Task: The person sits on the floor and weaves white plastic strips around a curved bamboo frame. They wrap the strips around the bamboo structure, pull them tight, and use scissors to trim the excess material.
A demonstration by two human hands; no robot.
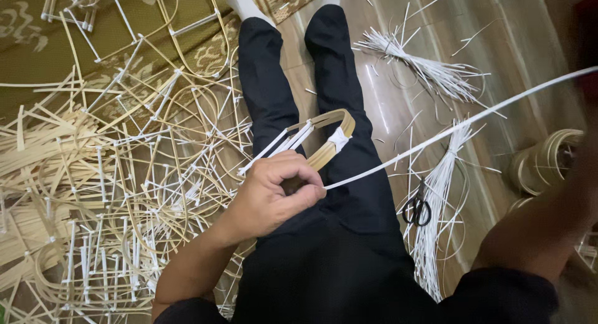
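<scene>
The left hand [274,190] lay over the lap, forearm angled in from the lower left, knuckles up and fingers curled tight around the near end of a curved bamboo frame [327,140] and a white strip [461,126]. The frame rested on the black-trousered thighs, its white binding facing up. The strip ran taut from that fist toward the upper right. The right arm stretched out that way; the right hand was blurred at the edge, so its grip could not be told. Black scissors [416,209] lay on the floor beside the right leg.
</scene>
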